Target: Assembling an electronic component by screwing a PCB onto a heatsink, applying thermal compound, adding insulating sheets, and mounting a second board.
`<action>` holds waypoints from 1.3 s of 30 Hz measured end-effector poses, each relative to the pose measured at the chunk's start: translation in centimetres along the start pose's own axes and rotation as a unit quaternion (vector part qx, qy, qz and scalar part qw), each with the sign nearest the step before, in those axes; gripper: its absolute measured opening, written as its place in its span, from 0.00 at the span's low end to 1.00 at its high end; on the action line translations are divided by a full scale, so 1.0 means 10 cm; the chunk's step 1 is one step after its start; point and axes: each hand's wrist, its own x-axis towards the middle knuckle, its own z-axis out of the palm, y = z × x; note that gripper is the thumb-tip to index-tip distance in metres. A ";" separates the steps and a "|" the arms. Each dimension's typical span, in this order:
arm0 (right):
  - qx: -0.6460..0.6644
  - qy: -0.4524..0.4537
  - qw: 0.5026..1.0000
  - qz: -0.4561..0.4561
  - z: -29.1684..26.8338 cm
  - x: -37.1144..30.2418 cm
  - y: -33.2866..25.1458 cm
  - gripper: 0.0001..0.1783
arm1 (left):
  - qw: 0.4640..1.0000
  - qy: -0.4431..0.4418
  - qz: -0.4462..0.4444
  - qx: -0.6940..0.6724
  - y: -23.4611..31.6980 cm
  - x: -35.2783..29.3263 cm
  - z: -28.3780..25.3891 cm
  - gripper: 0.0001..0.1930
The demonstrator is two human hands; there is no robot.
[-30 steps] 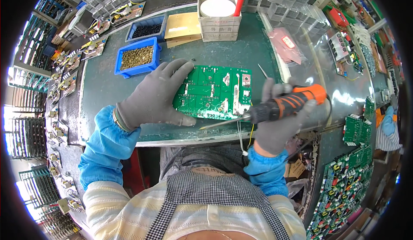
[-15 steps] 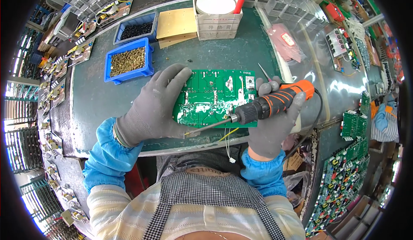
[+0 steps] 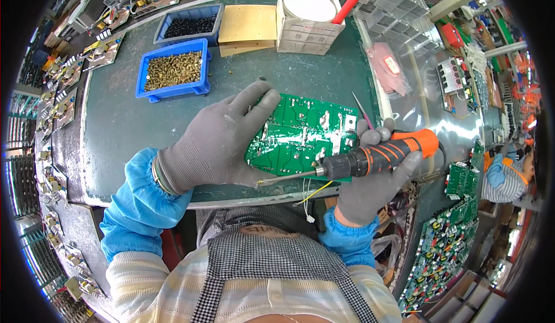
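A green circuit board (image 3: 309,123), solder side up and slightly tilted, is held over the near part of the bench. My left hand (image 3: 222,135), in a grey glove, grips its left side with the fingers over the top edge. My gloved right hand (image 3: 376,187) is wrapped round an orange-and-black electric screwdriver (image 3: 378,155), its shaft pointing left across the board's lower edge. A tiny brass-coloured piece (image 3: 260,182) shows at the bit's tip by my left thumb. A thin pointed tool (image 3: 361,108) sticks up from the right fingers. White and yellow wires (image 3: 315,193) hang below the board.
A blue bin of brass-coloured screws (image 3: 173,94) and another bin of black parts (image 3: 189,15) stand at the back left. Beside them are yellow sheets (image 3: 247,27) and a carton (image 3: 309,39) holding a white tub. Populated boards (image 3: 439,253) lie at right; a person (image 3: 509,175) is beyond.
The board has turned slightly clockwise and shifted right in the view, with both hands and the screwdriver. The whole scene has also shifted a little in the picture.
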 end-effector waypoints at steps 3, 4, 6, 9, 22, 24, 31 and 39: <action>0.198 -0.068 0.971 0.113 -0.26 0.17 -0.02 0.44 | 1.000 -0.008 -0.005 0.025 -0.01 -0.03 -0.02 0.60; 0.196 -0.068 0.972 0.111 -0.28 0.19 -0.04 0.44 | 1.000 -0.008 -0.002 0.024 -0.02 -0.02 -0.02 0.60; 0.246 -0.098 0.948 0.175 -0.29 0.24 -0.07 0.46 | 0.999 -0.003 0.011 0.030 -0.04 -0.01 0.01 0.60; 0.263 -0.127 0.937 0.191 -0.34 0.35 0.00 0.48 | 0.999 0.000 0.024 0.034 -0.05 -0.01 0.00 0.61; 0.268 -0.306 0.883 0.234 -0.61 0.75 0.11 0.42 | 0.999 -0.003 0.031 0.029 -0.05 -0.02 -0.02 0.64; 0.297 -0.375 0.828 0.292 -0.58 0.77 0.13 0.45 | 0.998 0.009 0.051 0.036 -0.08 0.00 0.00 0.64; 0.335 -0.400 0.773 0.361 -0.62 0.86 0.14 0.44 | 0.995 0.025 0.066 0.071 -0.07 0.03 0.01 0.64; 0.359 -0.371 0.803 0.299 -0.55 0.77 0.11 0.40 | 0.993 -0.022 0.039 0.109 0.01 0.03 -0.05 0.64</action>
